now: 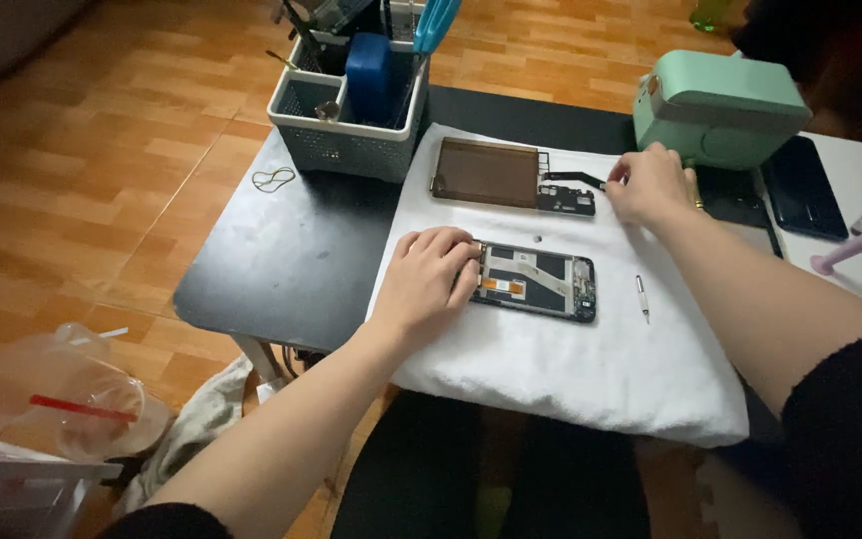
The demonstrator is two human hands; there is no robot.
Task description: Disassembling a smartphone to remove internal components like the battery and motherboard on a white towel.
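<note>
The left hand (429, 274) lies palm down on the white folded towel (571, 369), its bent fingers pressed on the left end of the opened black phone body with exposed circuit parts (539, 281), covering that end from sight. The phone body lies flat near the middle of the towel. The right hand (650, 185) reaches to the towel's far edge, fingers curled toward the thin black strip (579, 179) that sticks out from the brown rectangular back panel with a dark circuit piece (501, 176); whether the fingertips actually pinch that strip cannot be told, since the knuckles hide them. A small silver pen-shaped tool (643, 297) lies loose on the towel, right of the phone body. A tiny dark speck between the two phone parts is too small to identify. Behind, a grey perforated plastic basket (346, 140) holds tools cut off by the top edge. A mint-green box-shaped device (718, 108) and a dark flat phone (802, 187) sit at the right
</note>
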